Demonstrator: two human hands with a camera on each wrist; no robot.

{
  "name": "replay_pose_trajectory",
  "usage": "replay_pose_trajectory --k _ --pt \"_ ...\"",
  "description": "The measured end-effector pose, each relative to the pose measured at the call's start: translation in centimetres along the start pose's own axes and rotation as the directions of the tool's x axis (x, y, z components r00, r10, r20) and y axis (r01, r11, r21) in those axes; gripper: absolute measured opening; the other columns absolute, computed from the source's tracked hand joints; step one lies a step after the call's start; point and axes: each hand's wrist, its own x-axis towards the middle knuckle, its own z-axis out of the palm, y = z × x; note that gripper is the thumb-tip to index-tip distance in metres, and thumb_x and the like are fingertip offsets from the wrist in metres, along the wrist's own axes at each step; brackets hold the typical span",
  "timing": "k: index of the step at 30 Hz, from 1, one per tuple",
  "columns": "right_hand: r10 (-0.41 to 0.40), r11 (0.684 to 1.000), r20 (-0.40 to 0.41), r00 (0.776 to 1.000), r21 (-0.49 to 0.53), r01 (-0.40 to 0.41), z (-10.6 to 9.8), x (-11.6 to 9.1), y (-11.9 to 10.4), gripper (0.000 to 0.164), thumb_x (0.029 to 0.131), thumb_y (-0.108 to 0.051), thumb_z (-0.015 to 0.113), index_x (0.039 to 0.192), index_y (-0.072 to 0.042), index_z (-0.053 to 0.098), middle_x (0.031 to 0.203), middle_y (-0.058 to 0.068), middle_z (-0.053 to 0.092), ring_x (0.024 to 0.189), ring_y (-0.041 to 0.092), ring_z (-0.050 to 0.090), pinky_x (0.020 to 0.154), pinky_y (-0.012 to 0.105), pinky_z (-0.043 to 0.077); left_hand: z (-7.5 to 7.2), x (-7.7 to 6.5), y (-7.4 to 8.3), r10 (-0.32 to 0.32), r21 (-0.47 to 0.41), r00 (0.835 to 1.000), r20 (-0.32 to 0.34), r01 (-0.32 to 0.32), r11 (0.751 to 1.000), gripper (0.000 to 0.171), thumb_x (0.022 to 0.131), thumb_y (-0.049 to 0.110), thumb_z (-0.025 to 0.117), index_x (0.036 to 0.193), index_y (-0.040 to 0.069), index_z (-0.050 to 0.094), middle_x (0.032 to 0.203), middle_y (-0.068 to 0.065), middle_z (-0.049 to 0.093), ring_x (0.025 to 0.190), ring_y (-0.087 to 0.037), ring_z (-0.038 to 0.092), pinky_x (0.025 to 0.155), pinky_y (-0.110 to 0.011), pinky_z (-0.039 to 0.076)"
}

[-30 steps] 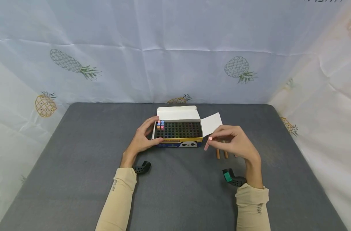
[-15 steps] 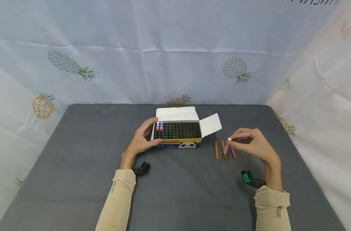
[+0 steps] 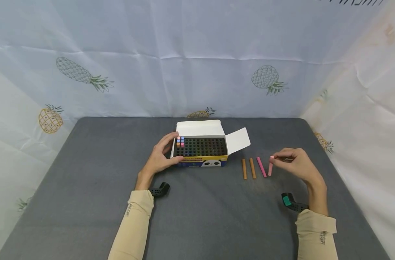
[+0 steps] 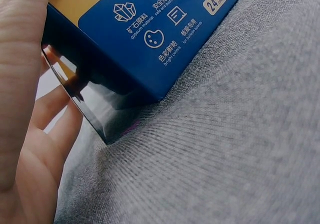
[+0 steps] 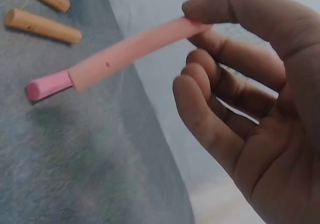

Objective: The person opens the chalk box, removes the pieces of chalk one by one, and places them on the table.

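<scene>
My right hand (image 3: 295,164) pinches a light pink chalk stick (image 5: 135,51) at its upper end between thumb and fingertip. Beside it on the table lies a bright pink chalk stick (image 3: 261,167), and left of that are two orange chalk sticks (image 3: 244,169). With my left hand (image 3: 159,155) I grip the left end of a blue and yellow chalk box (image 4: 135,38), thumb at the front and fingers behind. Inside the box is a black holder (image 3: 204,146) full of holes. Several coloured chalk sticks (image 3: 180,141) stand in its left rows.
The box's white lid (image 3: 200,127) stands up at the back, and a white side flap (image 3: 237,140) sticks out to the right. A grey cloth-covered table (image 3: 204,216) lies beneath everything, with a pineapple-print curtain (image 3: 184,83) behind it.
My right hand has carried the light pink chalk stick rightward, away from the box and past the orange and bright pink sticks. The left hand has stayed on the box.
</scene>
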Motion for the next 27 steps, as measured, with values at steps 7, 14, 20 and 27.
replay_pose_trajectory --k 7,14,20,27 --pt "0.054 0.992 -0.026 0.998 -0.114 -0.057 0.9 0.3 1.6 0.012 0.091 -0.008 0.076 0.096 0.002 0.08 0.087 0.004 0.073 0.07 -0.005 0.059 0.061 0.017 0.053 0.0 -0.2 0.0 -0.012 0.007 1.0 -0.008 0.012 1.0 0.082 0.083 0.011 0.084 0.155 0.015 0.045 0.163 -0.012 0.038 0.152 -0.036 0.036 0.12 -0.06 0.038" --pt "0.067 0.991 -0.119 0.991 -0.106 -0.079 2.0 0.5 2.5 0.016 0.089 -0.006 0.077 0.1 0.005 0.08 0.094 0.024 0.076 0.072 -0.012 0.059 0.06 0.014 0.052 0.1 -0.2 0.4 -0.006 -0.006 1.0 -0.002 0.006 1.0 0.081 0.084 0.009 0.083 0.155 0.012 0.045 0.163 -0.015 0.037 0.153 -0.039 0.035 0.121 -0.06 0.037" --pt "0.124 0.982 -0.205 0.971 -0.113 -0.149 3.2 0.5 3.0 0.02 0.09 -0.014 0.078 0.102 0.002 0.08 0.096 0.023 0.076 0.072 -0.013 0.056 0.062 0.013 0.05 0.0 -0.2 3.7 -0.046 -0.011 0.999 0.008 0.046 0.999 0.078 0.083 -0.006 0.077 0.153 -0.003 0.043 0.161 -0.025 0.035 0.151 -0.046 0.034 0.121 -0.063 0.035" --pt "0.191 0.968 -0.218 0.957 -0.119 -0.221 4.1 0.7 3.8 0.025 0.092 -0.019 0.078 0.104 0.003 0.08 0.098 0.025 0.076 0.07 -0.016 0.054 0.062 0.014 0.05 0.0 -0.2 3.8 -0.041 -0.003 0.999 0.01 0.041 0.999 0.078 0.083 -0.005 0.078 0.153 -0.003 0.043 0.161 -0.025 0.035 0.151 -0.047 0.034 0.12 -0.064 0.035"
